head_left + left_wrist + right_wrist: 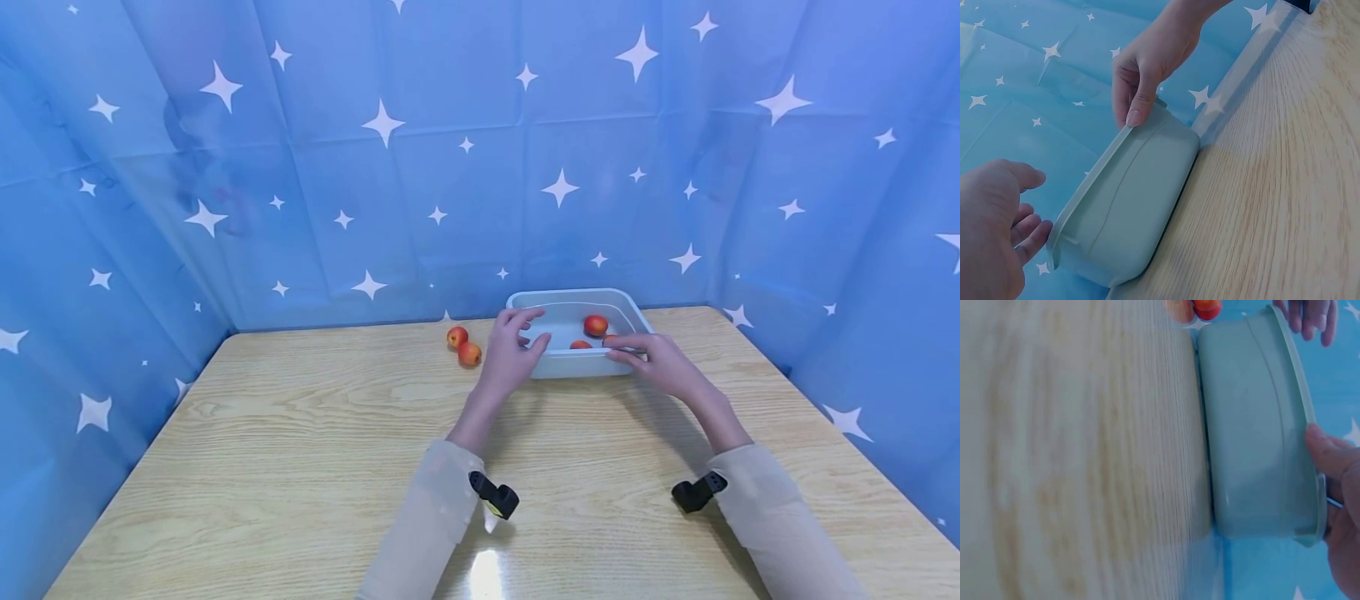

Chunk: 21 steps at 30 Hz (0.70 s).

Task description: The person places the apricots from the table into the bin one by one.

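A pale blue-green plastic bin (581,365) stands near the far edge of the table. Three red-orange apples show inside: one (596,325) fully in sight, two others (580,344) partly hidden by the front wall. My right hand (663,364) pinches the bin's rim at the front right, its thumb outside and its fingers over the inner side. By the left end is my left hand (512,350), fingers loosely bent and thumb apart, with nothing in its grasp. In the left wrist view its fingertips (1038,236) are close to the rim; contact is unclear.
Two more apples, one farther back (457,337) and one nearer (470,354), touch each other on the wooden table (300,450) left of the bin. A blue star-patterned curtain (450,183) hangs behind and along both sides.
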Motion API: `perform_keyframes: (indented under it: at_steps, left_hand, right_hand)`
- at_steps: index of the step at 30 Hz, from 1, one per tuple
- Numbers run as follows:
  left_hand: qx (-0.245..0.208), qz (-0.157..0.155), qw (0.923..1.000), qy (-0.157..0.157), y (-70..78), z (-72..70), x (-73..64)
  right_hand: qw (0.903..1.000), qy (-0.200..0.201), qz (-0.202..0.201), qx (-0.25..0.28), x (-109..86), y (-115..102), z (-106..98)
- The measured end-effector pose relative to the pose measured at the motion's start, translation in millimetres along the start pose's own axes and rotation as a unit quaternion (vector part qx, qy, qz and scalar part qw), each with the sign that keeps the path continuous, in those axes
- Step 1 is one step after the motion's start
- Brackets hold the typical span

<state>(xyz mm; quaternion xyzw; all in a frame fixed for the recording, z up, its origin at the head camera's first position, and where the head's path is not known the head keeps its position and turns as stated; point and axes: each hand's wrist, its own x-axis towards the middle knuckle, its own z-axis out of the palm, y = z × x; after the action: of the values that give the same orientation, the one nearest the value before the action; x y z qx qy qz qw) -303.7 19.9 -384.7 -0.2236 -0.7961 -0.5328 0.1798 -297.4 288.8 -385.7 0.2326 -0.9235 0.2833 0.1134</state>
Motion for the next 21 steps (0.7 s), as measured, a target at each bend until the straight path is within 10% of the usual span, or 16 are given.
perform_keyframes:
  at_steps: [21]
  left_hand:
    - [0.009,-0.031,0.9995,-0.003,-15.4,-28.6,-7.4]
  right_hand:
    - [1.0000,-0.003,-0.002,0.003,0.6,1,-1]
